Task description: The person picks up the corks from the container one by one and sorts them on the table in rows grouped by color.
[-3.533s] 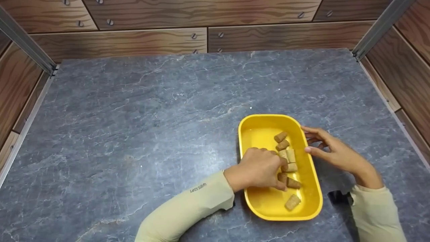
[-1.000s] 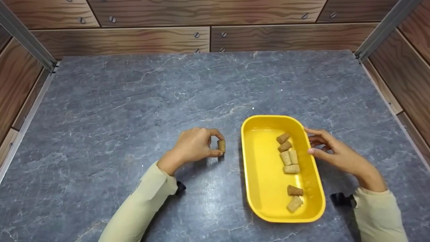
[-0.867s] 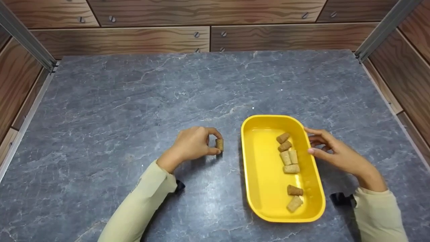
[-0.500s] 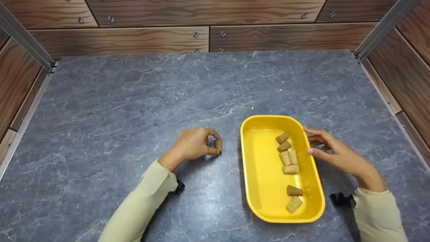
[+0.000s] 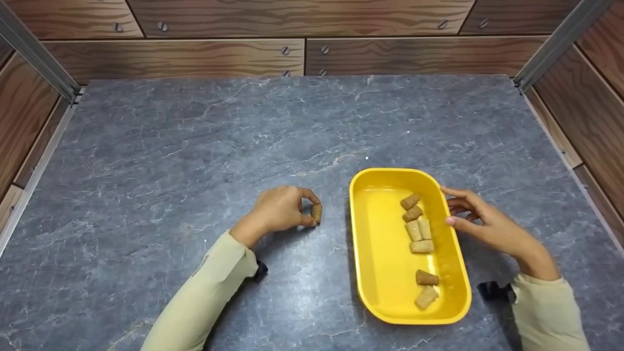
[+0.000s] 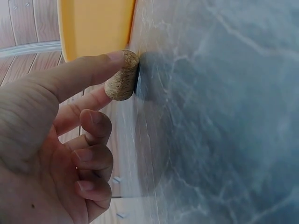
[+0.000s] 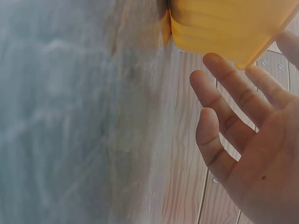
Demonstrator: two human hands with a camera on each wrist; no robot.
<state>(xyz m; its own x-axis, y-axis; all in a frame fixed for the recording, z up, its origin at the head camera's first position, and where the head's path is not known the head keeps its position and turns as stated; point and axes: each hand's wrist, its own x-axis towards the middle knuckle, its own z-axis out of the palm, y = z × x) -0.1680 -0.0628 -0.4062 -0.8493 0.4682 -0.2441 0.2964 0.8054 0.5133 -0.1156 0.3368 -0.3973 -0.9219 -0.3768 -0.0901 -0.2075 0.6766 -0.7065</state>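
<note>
My left hand (image 5: 280,209) pinches a cork (image 5: 316,212) between thumb and index finger, left of the yellow tub. In the left wrist view the cork (image 6: 122,79) is right at the grey tabletop, its long side along the surface, and the other three fingers curl loosely without holding anything. The right hand (image 5: 487,224) rests against the right side of the yellow tub (image 5: 355,234), index finger and thumb at its rim. Its remaining fingers are relaxed beside the wall in the right wrist view. Several corks (image 5: 422,246) lie on the tub's floor, mostly toward the right.
The grey marbled tabletop (image 5: 195,146) extends to the left and behind the tub. Wood-patterned panels (image 5: 195,58) with metal corner posts (image 5: 551,53) enclose the back and sides.
My left hand has come out of the tub with one cork, moved left and brought it down to the tabletop. Over the last half second it barely moves. The right hand stays at the rim.
</note>
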